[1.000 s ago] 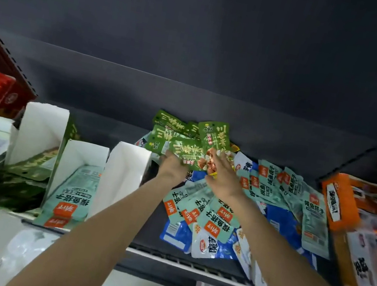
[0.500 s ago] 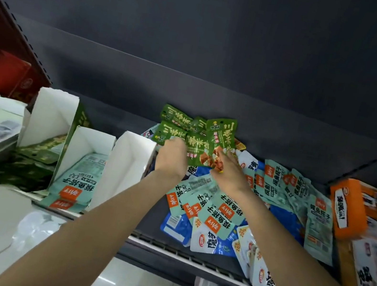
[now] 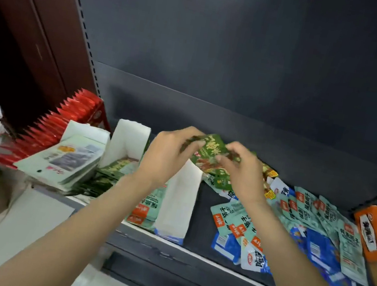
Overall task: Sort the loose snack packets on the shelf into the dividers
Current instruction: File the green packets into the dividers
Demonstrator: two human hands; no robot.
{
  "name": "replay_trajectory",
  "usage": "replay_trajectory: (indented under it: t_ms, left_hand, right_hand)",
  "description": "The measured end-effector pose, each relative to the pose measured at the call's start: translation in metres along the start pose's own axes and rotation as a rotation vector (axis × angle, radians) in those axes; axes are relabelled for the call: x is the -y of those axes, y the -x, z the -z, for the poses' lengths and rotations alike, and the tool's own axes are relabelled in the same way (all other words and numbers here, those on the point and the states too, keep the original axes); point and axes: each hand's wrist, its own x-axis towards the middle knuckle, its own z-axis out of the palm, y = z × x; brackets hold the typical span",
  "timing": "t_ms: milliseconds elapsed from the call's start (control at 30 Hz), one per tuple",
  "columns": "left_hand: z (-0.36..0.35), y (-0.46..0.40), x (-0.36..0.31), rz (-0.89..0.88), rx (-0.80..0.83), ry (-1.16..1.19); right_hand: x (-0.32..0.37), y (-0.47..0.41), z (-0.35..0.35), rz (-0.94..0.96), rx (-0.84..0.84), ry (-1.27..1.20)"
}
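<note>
A dark grey back panel (image 3: 248, 52) fills the wall of the shelving unit beyond the hands, matte and evenly lit with a soft sheen along its lower band. To the left of the hands, a slotted metal upright (image 3: 81, 30) slants down the frame, and beside it stands a dark reddish-brown wooden panel (image 3: 28, 13). Below the forearms runs the dark shelf front edge (image 3: 187, 256). Further below, at lower left, lies a pale glossy floor (image 3: 2, 236), reflecting light.
</note>
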Motion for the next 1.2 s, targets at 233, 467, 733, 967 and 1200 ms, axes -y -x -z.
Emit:
replay_trajectory:
  t_ms: [233,467,733,967,1200]
  left_hand:
    - [0.108,0.026,0.06,-0.095,-0.066,-0.047]
    - [0.159,0.049,0.105,-0.136,-0.017,-0.124]
    - [0.149,0.056,0.126,-0.127,0.23,-0.179]
    - [0.111,0.046,0.123,0.031,0.702,-0.545]
    - [0.083,0.033,0.098,0.128,0.659,-0.408]
  right_hand:
    - [0.096,0.001,-0.076,0.122,-0.027,-0.075]
    - [0.138,0.019,-0.141,0.006,0.034,-0.166]
    - [0.125,0.027,-0.168,-0.13,0.096,-0.044]
    - [0.11,0.032,-0.158,-0.211,0.363,0.002]
    - [0.081,0.032,-0.121,-0.215,0.219,-0.058]
